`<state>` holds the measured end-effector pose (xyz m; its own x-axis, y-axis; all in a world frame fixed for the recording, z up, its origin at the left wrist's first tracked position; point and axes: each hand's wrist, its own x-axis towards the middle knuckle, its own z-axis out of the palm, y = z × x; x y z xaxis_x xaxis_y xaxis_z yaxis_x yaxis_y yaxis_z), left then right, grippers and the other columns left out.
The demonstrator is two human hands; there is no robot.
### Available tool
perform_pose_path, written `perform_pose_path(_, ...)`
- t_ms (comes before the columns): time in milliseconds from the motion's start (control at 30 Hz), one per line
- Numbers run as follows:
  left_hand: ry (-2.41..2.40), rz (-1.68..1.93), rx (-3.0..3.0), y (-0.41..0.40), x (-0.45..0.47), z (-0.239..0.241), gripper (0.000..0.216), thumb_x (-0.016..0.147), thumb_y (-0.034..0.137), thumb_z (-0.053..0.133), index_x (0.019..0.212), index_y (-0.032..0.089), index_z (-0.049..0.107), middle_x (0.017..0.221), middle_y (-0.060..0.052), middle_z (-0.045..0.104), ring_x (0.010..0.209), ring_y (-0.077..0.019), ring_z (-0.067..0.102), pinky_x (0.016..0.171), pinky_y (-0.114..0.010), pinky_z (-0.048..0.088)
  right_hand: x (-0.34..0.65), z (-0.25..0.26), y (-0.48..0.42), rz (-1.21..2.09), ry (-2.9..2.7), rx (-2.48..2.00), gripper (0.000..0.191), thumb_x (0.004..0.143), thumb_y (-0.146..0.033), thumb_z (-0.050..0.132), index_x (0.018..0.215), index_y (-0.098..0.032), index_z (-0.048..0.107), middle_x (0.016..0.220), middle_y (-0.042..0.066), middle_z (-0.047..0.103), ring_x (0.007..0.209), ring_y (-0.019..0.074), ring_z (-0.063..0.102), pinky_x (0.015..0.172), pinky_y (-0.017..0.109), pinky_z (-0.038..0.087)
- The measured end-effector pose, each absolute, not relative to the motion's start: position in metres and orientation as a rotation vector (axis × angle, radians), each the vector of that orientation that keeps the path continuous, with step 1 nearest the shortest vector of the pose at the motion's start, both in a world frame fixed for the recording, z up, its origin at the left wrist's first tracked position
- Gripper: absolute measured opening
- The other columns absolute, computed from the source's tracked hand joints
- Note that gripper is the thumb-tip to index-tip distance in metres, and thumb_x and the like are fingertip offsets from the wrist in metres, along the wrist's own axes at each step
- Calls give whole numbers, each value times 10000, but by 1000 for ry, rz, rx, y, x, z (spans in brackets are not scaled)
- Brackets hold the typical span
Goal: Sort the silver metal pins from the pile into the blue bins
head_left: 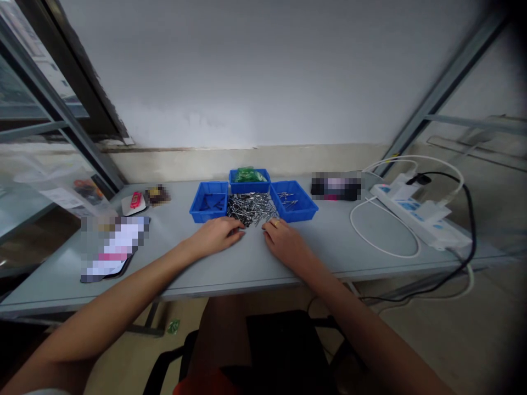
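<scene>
Down on the grey table (pixel 242 271) lies a heap of thin metal pieces (pixel 252 206), flanked by a left blue tray (pixel 211 216) and right blue tray (pixel 298 213), with left hand (pixel 216 235) and right hand (pixel 287 241) curled at its near edge, whether gripping any I cannot tell.

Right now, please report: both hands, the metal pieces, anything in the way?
Left hand and right hand at near edge of metal pieces; grip unclear. Pieces piled on table. Blue trays left, right and behind, none between pile and hands.
</scene>
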<state>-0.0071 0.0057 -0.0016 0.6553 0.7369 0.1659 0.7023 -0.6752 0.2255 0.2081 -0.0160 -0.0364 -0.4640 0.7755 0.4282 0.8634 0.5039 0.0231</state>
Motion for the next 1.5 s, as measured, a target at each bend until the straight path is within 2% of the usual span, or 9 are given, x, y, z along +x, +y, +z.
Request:
perform_pose_path(200,1173,376,2726,7,-7,-3,285,873,323,423,1064,201,596,939,-58,648,875,-184,589,756,-308,455,210,-42,-13,-366,-2298,-1432,147,859,-175,421,874,-151,566,910,97,557,853,208,479,768,321,381)
perform_pose_path(500,1148,393,2718,7,-7,-2,280,872,320,427,1060,196,594,916,-55,647,849,-177,590,737,-301,456,215,-45,-8,-340,-2331,-1412,263,820,-22,337,873,-145,563,889,105,554,851,203,491,780,318,400)
perform_pose_path(667,1164,427,2668,5,-6,-1,349,877,356,431,1173,197,527,921,-48,650,788,-162,594,699,-282,453,211,-34,-14,-312,-2366,-1240,315,829,-19,346,1047,-131,544,1035,119,537,965,199,485,849,316,408)
perform_pose_path(767,1161,457,2647,4,-5,-1,407,882,369,429,1250,201,468,968,-52,647,818,-164,595,722,-283,454,209,-30,-18,-244,-2446,-1030,324,853,-44,346,1096,-149,532,1050,100,541,998,172,488,879,301,410)
perform_pose_path(900,1056,389,2717,3,-5,1,301,903,338,394,1077,187,588,952,-62,645,872,-172,590,757,-284,450,210,-30,-22,-196,-2468,-886,289,885,-109,353,1101,-170,534,1039,77,557,988,158,496,849,287,431)
perform_pose_path(1000,1000,335,2760,3,-4,3,303,920,324,357,941,174,619,889,-60,643,855,-165,590,751,-280,447,211,-30,-24,-181,-2475,-888,297,875,-108,363,1096,-182,546,1049,71,566,991,161,504,847,288,434)
perform_pose_path(1200,1021,372,2743,2,-4,4,278,916,333,375,977,177,598,893,-54,641,837,-159,591,725,-276,442,209,-27,-24,-124,-2513,-948,360,842,-37,340,1104,-180,542,1081,70,554,1038,157,486,908,291,410)
perform_pose_path(1500,948,375,2748,4,-3,4,325,933,332,338,943,174,621,888,-49,643,862,-154,585,771,-277,439,208,-25,-23,-151,-2468,-881,282,905,-117,331,1085,-146,546,1042,91,566,1024,163,492,905,304,419)
